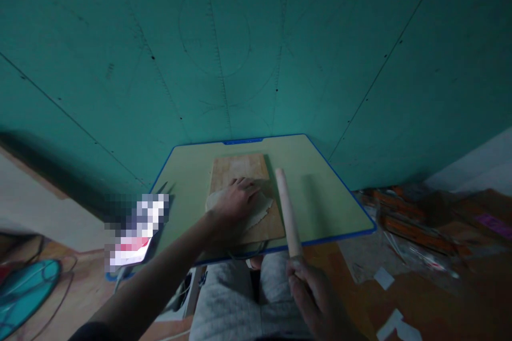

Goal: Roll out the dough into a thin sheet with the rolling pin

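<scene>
A flat sheet of pale dough with a ragged right edge lies on a wooden board. My left hand rests on the dough, palm down with its fingers stretched toward the far side, and covers the middle of it. In my right hand is a pale wooden rolling pin, gripped at its near end. The pin points away from me, along the board's right side. Both the board and the dough are on a small light table with a blue rim.
A lit phone or tablet, partly pixelated, stands at the table's left edge with a cable. Behind the table rises a green wall with pencil marks. Orange tools and paper scraps lie on the floor at right.
</scene>
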Motion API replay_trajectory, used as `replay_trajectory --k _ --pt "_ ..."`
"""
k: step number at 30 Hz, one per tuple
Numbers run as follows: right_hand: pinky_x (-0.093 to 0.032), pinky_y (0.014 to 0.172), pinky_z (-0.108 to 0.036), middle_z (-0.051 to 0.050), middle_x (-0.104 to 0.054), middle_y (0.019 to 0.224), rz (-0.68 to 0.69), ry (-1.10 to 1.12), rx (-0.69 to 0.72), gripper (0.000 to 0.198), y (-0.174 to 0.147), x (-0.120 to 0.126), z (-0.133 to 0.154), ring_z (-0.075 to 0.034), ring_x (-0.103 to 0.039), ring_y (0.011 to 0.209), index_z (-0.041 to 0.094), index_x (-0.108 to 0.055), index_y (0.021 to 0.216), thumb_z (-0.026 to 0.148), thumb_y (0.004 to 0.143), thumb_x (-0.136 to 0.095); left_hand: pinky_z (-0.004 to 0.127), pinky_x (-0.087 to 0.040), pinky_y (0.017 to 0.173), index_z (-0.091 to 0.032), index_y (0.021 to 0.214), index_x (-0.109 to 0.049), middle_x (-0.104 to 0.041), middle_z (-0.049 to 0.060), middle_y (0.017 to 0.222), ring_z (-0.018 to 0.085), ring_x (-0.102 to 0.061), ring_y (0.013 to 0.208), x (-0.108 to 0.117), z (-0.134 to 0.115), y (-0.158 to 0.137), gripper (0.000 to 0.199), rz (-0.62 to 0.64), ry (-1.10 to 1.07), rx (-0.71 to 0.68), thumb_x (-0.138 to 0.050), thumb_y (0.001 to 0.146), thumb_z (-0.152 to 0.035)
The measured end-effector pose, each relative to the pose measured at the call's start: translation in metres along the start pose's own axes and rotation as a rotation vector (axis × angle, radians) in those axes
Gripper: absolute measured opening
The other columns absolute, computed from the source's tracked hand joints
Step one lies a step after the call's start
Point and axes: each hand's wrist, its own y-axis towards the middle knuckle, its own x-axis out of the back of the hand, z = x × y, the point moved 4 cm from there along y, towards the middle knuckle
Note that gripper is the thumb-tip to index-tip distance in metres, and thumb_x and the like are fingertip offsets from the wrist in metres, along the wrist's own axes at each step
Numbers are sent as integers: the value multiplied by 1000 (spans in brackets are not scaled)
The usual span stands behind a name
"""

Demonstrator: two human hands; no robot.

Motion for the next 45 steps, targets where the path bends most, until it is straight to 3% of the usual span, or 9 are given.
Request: replay_trajectory --k 6,12,18,23,30,35,39,43,45 --pt "-46 69 -23 -1 -62 74 189 47 115 23 13 -45 21 -14 -59 70 22 -60 91 27 94 -38 39 -44 104 -17 123 -58 -58 12 126 22 -54 120 31 18 -19 36 -266 -214 169 -35 98 -29" --pt "-39 62 -23 2 -58 69 305 97 36 14 33 -56 29 -13 -55 65 21 -58 86 20 88 -44 45 -31 117 -14 135 -53 -48 13 146 25 -36 140 7 7 -1 46 -9 -112 17 -29 100 -33" --pt "-40 62 -22 4 -49 67 420 325 -100 13 34 -51 29 -12 -50 63 23 -57 91 21 88 -44 45 -25 119 -16 141 -48 -47 8 148 23 -32 144 -2 3 12 49 94 -51 -44 -26 101 -33" --pt "-43 63 -24 2 -54 74 357 414 -103 31 19 -51 14 -13 -50 62 27 -58 110 35 99 -30 43 -27 117 -22 144 -44 -46 4 150 21 -31 144 -1 -11 29 48 120 -51 29 -25 102 -34" --pt "-45 77 -25 -1 -64 91 195 351 -214 24 12 -33 2 -14 -58 79 25 -58 100 39 98 -38 37 -34 112 -21 139 -50 -54 5 142 19 -42 137 -14 -31 67 47 36 -131 144 -23 103 -35" --pt "-46 73 -25 -3 -68 92 228 164 -122 25 26 -35 16 -15 -62 81 23 -60 111 25 93 -42 36 -39 108 -21 127 -59 -62 5 131 19 -52 127 -12 -21 58 46 -8 -139 179 -23 103 -34" --pt "-45 80 -31 -10 -70 109 230 -98 -62 37 33 -48 28 -21 -65 93 21 -59 122 18 87 -48 36 -32 114 -14 134 -55 -58 8 138 20 -43 136 -10 -3 39 47 37 -104 132 -24 103 -31" --pt "-40 65 -25 -3 -69 83 240 -76 -39 27 38 -49 33 -16 -63 73 22 -62 108 17 85 -49 38 -28 117 -16 136 -53 -55 6 142 20 -35 141 -10 1 35 47 31 -80 145 -25 103 -32" --pt "-33 55 -22 4 -56 64 282 22 -65 21 39 -43 31 -12 -53 58 23 -61 102 18 86 -49 38 -31 115 -18 133 -55 -57 6 140 21 -39 139 -10 -5 41 46 8 -80 179 -24 103 -33"
